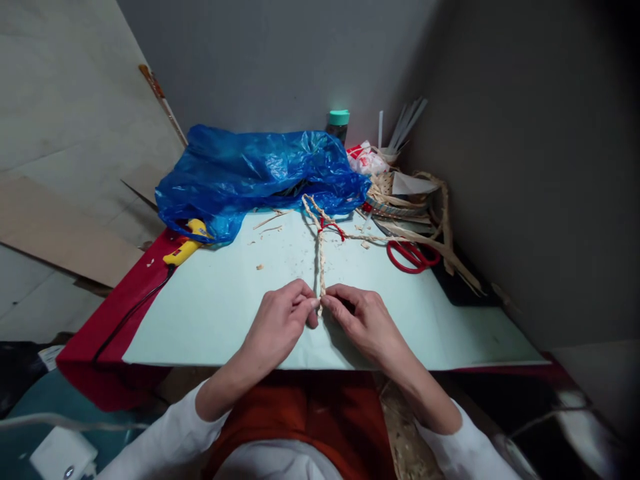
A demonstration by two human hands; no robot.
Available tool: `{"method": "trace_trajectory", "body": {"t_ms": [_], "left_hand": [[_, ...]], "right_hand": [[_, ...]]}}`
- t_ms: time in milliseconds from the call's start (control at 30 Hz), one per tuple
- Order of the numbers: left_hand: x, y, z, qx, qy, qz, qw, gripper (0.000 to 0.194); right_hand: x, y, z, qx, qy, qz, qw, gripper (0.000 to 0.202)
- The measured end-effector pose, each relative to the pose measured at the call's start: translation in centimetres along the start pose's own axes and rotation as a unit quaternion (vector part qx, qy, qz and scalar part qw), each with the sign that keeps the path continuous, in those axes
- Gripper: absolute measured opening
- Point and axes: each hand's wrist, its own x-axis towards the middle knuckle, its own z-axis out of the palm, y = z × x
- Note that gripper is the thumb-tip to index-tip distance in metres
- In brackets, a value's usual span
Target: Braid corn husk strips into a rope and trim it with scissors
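A braided strand of pale fibre [321,260] runs down the middle of the light green table sheet, with a loop at its top and a red tie [333,228] around it. Near its lower end my left hand [287,310] pinches it from the left. My right hand [357,313] pinches it from the right, its fingertips close to those of my left hand. A short tip of the braid shows just below the fingers. From the tied part another length of braid stretches right toward the basket.
A blue plastic bag [265,167] lies along the back. Yellow glue gun [185,247] with a cord is at left, red-handled scissors [411,257] at right. Behind them are a basket with fibre strips [400,207], a green-lidded jar [339,123] and white sticks [407,123].
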Motion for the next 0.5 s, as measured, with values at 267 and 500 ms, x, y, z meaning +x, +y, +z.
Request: {"method": "trace_trajectory", "body": {"t_ms": [267,500], "left_hand": [[-2.1,-0.2,3.4,0.247,0.170,0.258,0.919,0.019],[-2.1,-0.5,5.0,0.379,0.169,0.363,0.834,0.022]], "right_hand": [[-0.1,0.6,0.7,0.123,0.038,0.040,0.991,0.029],[0.2,0.8,-0.4,0.255,-0.050,0.044,0.965,0.032]]}}
